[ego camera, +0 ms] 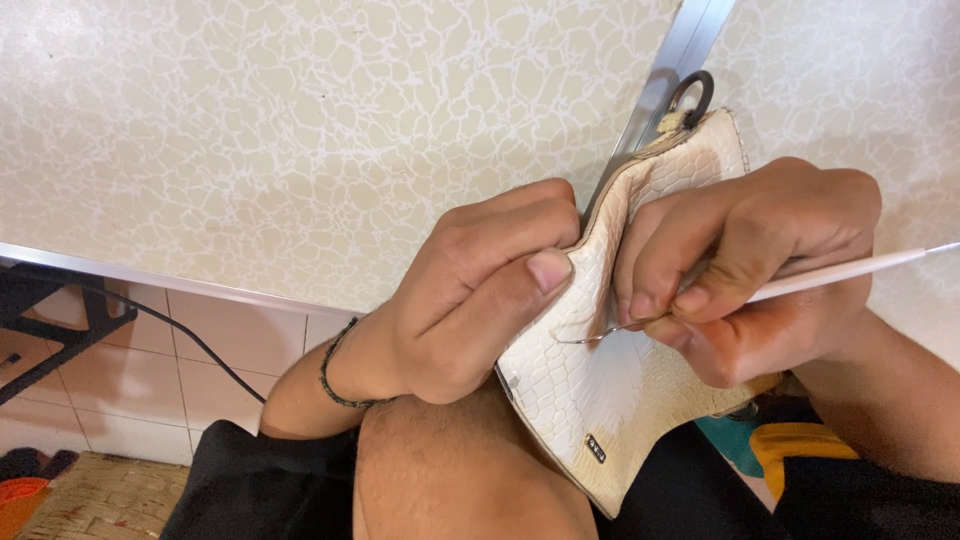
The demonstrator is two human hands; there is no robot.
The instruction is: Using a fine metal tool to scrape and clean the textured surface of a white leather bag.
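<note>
Head view: left hand [470,300] pinches the cream croc-pattern purse [600,390] on the knee, steadying its edge. Right hand [760,265] grips a thin white-handled hook tool [800,283], tip at the seam.

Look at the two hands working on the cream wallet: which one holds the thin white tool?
The right hand pinches the thin white tool, its tip on the cream wallet. The left hand, with a dark bracelet, only grips the wallet's edge.

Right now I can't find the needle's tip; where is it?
In the head view, centre-right: the needle lies on the cream purse, pinched by the right hand, pointing toward the left hand.
</note>
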